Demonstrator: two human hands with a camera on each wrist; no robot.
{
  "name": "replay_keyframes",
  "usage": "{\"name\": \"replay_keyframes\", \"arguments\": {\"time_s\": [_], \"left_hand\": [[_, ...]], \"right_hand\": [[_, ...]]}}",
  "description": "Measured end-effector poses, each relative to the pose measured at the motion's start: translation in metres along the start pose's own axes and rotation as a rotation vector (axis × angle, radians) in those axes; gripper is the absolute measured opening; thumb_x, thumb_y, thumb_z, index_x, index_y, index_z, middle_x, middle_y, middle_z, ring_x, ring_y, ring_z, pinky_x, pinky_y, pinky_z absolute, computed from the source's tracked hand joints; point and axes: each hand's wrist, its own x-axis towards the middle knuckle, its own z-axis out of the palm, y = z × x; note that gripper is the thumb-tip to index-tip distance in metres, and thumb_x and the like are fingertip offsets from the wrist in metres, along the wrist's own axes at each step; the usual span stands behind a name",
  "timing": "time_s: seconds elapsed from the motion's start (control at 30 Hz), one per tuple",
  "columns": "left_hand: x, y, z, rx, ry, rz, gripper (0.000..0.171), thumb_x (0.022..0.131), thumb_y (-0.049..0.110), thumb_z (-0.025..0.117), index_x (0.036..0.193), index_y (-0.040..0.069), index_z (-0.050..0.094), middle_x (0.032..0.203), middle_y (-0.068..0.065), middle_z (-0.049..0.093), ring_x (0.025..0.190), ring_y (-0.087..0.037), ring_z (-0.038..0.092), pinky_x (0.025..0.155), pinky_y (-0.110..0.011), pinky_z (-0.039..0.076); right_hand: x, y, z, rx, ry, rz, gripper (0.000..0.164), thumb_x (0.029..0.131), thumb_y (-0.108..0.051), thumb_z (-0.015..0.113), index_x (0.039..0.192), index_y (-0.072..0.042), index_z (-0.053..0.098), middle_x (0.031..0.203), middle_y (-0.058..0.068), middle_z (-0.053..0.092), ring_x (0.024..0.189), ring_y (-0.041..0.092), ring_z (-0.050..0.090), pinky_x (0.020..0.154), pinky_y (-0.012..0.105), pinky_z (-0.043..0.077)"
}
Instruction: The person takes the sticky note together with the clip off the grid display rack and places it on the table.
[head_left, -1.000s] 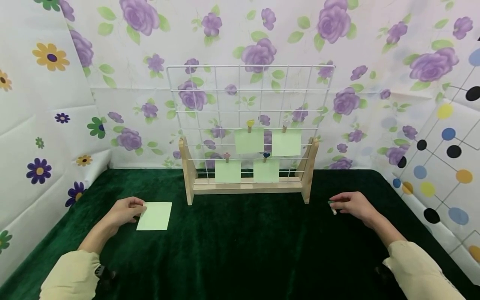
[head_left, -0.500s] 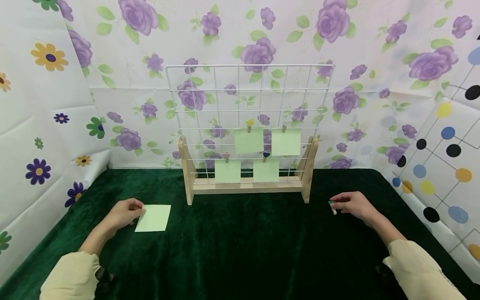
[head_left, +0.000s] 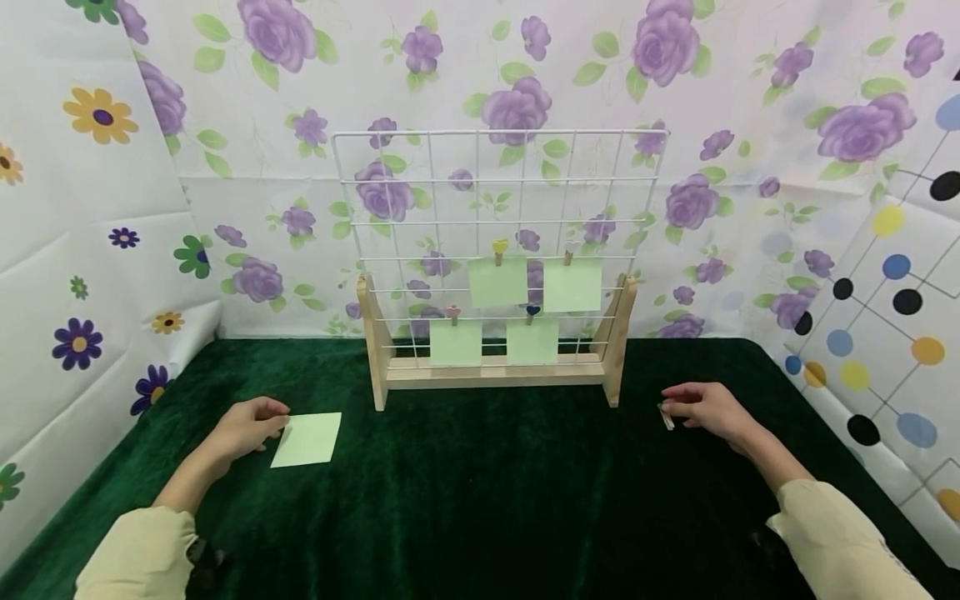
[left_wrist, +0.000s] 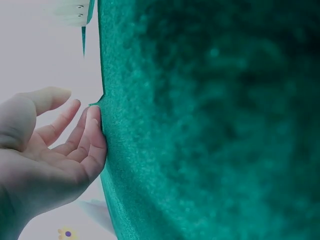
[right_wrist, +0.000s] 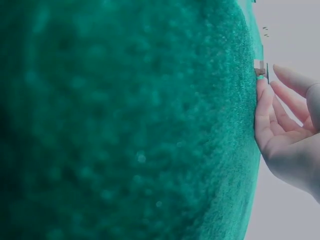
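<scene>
Beside the left edge of a pale green square sheet of paper (head_left: 309, 440), my left hand (head_left: 243, 429) rests low, fingertips at the paper's upper left corner. The left wrist view shows its thumb apart from the loosely bent fingers (left_wrist: 90, 145), which lie against the green cloth. My right hand (head_left: 708, 410) is on the far side, fingertips right at a small wooden clothespin (head_left: 667, 418). In the right wrist view the clothespin (right_wrist: 260, 67) sits just beyond the fingertips, and thumb and index finger stand apart.
A white wire grid rack (head_left: 502, 179) on a wooden stand (head_left: 495, 377) stands at the back middle. Several green sheets (head_left: 498, 283) hang on it from clothespins (head_left: 568, 252). Dark green velvet cloth (head_left: 480, 483) covers the table; patterned sheeting (head_left: 285, 108) surrounds it.
The paper has shifted slightly toward the person and turned a little, with the left hand close by. At the right fingertips the clothespin has tilted slightly; the right hand hardly moves.
</scene>
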Motion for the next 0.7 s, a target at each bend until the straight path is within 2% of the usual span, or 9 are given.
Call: {"name": "replay_keyframes", "arguments": {"time_s": [0.27,0.43,0.7], "left_hand": [[-0.003,0.001,0.0,0.001,0.004,0.007,0.039,0.102,0.021,0.045,0.125,-0.01,0.048,0.113,-0.027,0.055,0.099,-0.034,0.056,0.071,-0.038,0.051],[-0.005,0.002,-0.002,0.011,0.018,0.018,0.042,0.103,0.023,0.044,0.127,-0.01,0.046,0.121,-0.032,0.05,0.103,-0.038,0.054,0.076,-0.042,0.051],[-0.011,0.017,0.0,0.021,0.146,0.131,0.044,0.104,0.022,0.042,0.132,-0.011,0.043,0.128,-0.034,0.046,0.113,-0.045,0.047,0.088,-0.056,0.043]], "right_hand": [[0.001,-0.001,0.0,0.006,-0.012,-0.003,0.05,0.095,-0.028,0.064,0.129,0.008,0.054,0.12,0.021,0.061,0.102,0.026,0.061,0.08,0.037,0.053],[0.001,-0.002,-0.001,-0.013,-0.005,-0.002,0.05,0.096,-0.026,0.062,0.13,0.009,0.052,0.121,0.023,0.059,0.105,0.029,0.06,0.08,0.037,0.053],[0.001,-0.015,-0.005,-0.041,0.078,0.011,0.045,0.1,-0.022,0.055,0.131,0.01,0.051,0.123,0.027,0.057,0.107,0.034,0.059,0.078,0.033,0.054]]}}
